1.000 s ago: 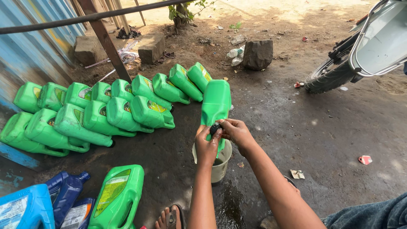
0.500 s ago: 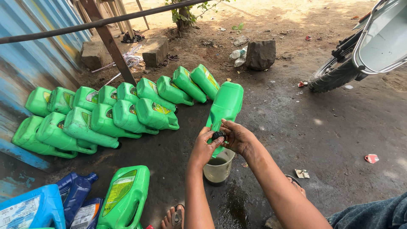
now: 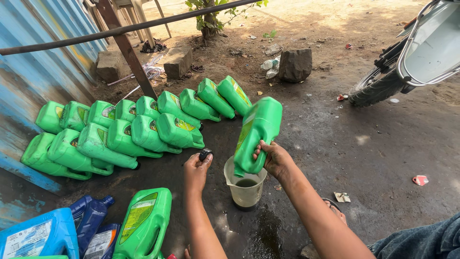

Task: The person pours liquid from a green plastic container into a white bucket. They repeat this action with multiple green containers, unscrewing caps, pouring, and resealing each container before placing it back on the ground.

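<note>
Over an oily dirt floor (image 3: 335,158), right hand (image 3: 274,158) grips a glossy green plastic jug (image 3: 256,134), tipped mouth-down into a translucent round cup (image 3: 245,188) holding dark liquid. Left hand (image 3: 196,170) pinches small black cap (image 3: 205,154). Ribbed green jugs (image 3: 120,132) lie stacked beside.

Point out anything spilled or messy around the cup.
A dark wet stain spreads over the ground just in front of the plastic cup, like spilled oil. The right hand holds the green jug upside down over the cup.
</note>
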